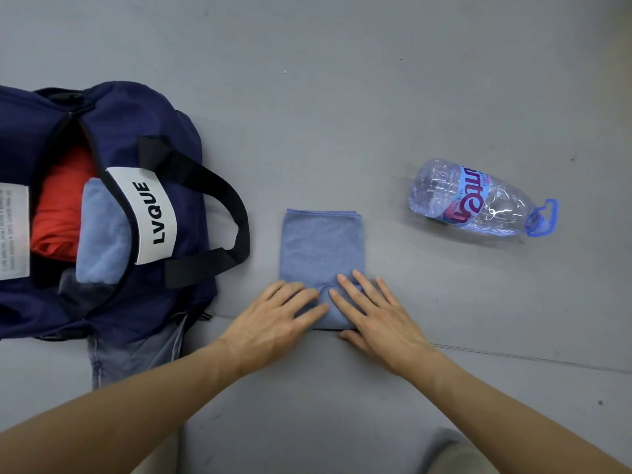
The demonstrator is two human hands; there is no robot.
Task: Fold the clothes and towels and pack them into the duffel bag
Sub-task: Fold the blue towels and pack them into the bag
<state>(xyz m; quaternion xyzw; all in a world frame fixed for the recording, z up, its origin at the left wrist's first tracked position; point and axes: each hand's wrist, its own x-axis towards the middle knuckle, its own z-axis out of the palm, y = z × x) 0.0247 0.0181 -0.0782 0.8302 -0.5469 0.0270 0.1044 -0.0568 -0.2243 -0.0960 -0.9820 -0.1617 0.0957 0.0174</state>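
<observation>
A light blue towel (321, 244) lies folded into a narrow strip on the grey floor, its near end rolled up under both hands. My left hand (273, 323) and my right hand (379, 316) rest on that rolled end with fingers nearly straight, fingertips almost touching. To the left lies the navy duffel bag (178, 145), unzipped, with a white LVQUE label and black handles. Inside it are a red garment (58, 206) and a rolled light blue towel (101, 234).
A clear plastic water bottle (478, 200) with a blue cap loop lies on its side to the right. A piece of grey-blue denim (133, 357) sticks out from under the bag's near edge. A floor seam runs across behind my wrists.
</observation>
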